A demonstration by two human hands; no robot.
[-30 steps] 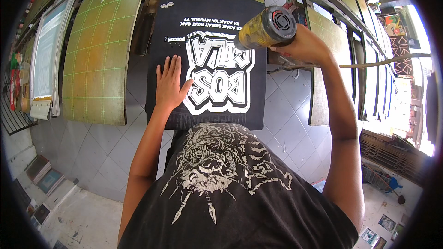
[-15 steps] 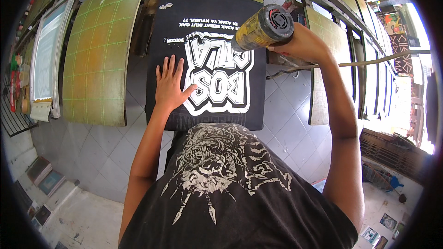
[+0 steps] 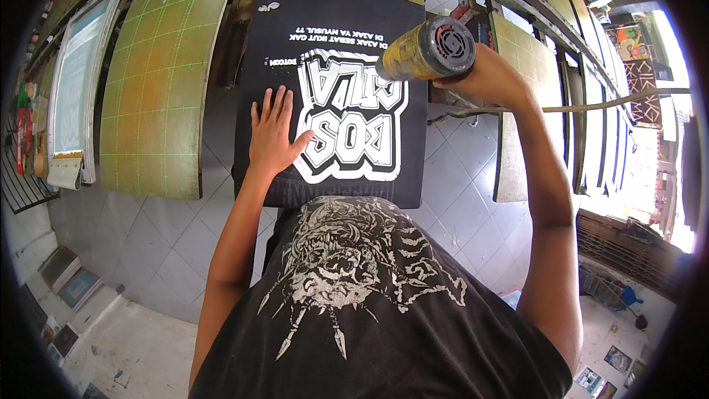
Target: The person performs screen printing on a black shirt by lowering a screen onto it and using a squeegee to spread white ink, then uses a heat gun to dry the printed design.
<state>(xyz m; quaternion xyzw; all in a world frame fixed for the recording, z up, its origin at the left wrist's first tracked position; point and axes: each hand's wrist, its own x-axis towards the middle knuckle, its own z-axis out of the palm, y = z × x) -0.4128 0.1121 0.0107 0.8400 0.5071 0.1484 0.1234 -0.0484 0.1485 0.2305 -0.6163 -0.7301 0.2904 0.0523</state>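
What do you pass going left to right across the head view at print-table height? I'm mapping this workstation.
Framed screen → green gridded board → left hand flat on the black shirt → white print → heat gun → right hand → cord.

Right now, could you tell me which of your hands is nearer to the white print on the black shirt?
Left. The left hand lies flat touching the white print; the right hand holds the heat gun above it.

my left hand (image 3: 272, 137) lies flat on a black shirt (image 3: 332, 89) with white lettering, while my right hand (image 3: 484, 77) grips a yellow heat gun (image 3: 425, 50) just above the print.
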